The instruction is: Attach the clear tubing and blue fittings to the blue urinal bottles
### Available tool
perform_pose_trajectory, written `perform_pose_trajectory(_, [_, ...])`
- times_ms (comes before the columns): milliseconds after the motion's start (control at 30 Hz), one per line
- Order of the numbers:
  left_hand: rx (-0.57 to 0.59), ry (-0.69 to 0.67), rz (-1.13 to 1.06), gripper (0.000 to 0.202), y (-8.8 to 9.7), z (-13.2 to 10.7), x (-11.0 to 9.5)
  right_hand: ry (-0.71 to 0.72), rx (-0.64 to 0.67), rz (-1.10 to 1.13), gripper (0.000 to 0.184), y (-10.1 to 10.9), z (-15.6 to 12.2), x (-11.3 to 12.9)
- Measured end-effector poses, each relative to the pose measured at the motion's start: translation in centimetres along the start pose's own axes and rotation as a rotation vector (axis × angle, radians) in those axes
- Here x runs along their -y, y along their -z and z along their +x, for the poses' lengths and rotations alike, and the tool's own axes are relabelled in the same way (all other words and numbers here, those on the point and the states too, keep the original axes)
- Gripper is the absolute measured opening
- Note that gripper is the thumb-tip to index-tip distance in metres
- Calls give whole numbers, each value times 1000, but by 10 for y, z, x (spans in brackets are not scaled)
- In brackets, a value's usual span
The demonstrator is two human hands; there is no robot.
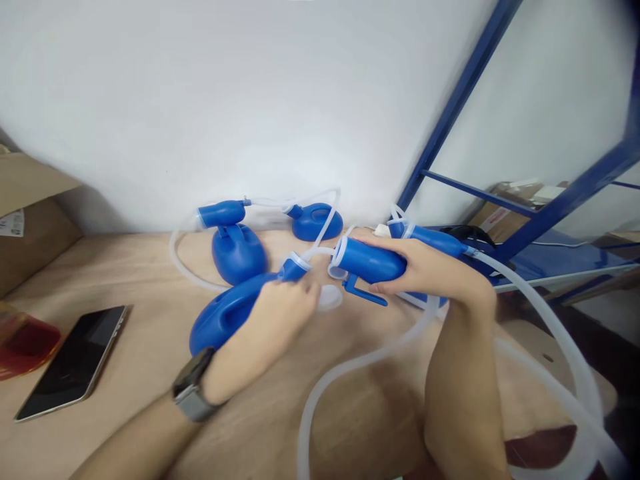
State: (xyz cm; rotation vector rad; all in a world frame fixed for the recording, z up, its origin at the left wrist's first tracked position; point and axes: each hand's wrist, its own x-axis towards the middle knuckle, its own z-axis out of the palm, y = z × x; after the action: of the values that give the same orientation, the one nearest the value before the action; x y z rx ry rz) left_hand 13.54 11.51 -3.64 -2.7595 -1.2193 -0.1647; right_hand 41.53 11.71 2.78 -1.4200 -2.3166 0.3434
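Note:
My left hand (285, 303) is closed around the neck of a blue plastic urinal bottle (215, 323), which lies tilted on the table with its white-rimmed mouth pointing right. My right hand (420, 263) grips a blue cylindrical urinal cup (370, 261) from its far end. The cup's open, white-rimmed end faces left, toward the bottle mouth, and a blue hook-shaped handle (367, 293) hangs below it. A white lid-like disc (330, 297) lies on the table between my hands. Which hose joins the held cup is hidden.
More blue urinal bottles (240, 257) with hoses stand along the wall. A clear hose (345, 367) loops across the table front. To the left are a phone (73, 360), a red container (25, 340) and a cardboard box (35, 213). A blue metal rack (465, 100) rises right.

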Motion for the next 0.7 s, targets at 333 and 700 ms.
perform_pose_trajectory(333, [-361,-21,-390,13,-27,16,-2,106,32,36,76,1,-3,15])
perform_pose_trajectory(700, [-488,-244,-733,12,-1,11,13,182,143,46,78,-9,6,12])
